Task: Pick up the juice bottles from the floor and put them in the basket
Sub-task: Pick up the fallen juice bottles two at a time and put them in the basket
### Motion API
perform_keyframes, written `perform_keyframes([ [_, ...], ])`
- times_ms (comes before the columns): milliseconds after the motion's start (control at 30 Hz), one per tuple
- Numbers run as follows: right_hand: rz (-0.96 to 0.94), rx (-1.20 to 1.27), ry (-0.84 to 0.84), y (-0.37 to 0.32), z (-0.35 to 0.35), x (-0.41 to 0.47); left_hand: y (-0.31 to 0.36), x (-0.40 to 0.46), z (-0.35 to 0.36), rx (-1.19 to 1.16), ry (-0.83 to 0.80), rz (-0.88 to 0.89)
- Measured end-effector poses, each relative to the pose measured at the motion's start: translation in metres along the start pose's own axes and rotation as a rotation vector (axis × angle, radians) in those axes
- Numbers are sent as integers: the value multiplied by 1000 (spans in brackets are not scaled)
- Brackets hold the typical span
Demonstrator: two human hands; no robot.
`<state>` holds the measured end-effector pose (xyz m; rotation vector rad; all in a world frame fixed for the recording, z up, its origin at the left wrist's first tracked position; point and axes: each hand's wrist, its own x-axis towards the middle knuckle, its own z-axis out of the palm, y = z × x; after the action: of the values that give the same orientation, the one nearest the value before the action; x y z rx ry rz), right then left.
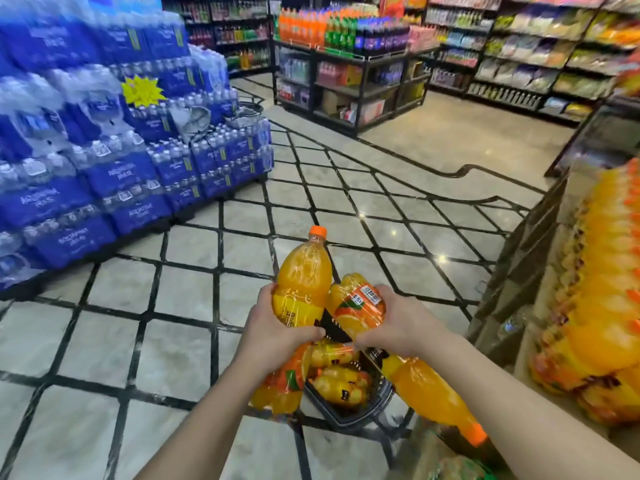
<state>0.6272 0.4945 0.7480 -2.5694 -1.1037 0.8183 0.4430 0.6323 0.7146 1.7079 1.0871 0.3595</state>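
Left hand (273, 329) gripping upright orange-capped plastic juice bottle (303, 282), right hand (398, 323) gripping shrink-wrapped orange bottle pack (360, 306), both directly above black plastic basket (349, 415), long axes pointing away.

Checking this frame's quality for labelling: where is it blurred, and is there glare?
Head view: water packs at left and orange bottles at right smear with motion blur; the juice bottle in the left hand stays sharp; small light glints dot the floor tiles.
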Motion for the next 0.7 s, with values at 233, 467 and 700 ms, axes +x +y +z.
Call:
perform_keyframes([
  [233,198,70,26,31,-7,110,8,150,40,86,-169,-5],
  [467,500,191,56,52,12,228,2,312,90,253,-440,97],
  [700,744,445,96,97,72,310,-46,426,154,517,-664,135],
])
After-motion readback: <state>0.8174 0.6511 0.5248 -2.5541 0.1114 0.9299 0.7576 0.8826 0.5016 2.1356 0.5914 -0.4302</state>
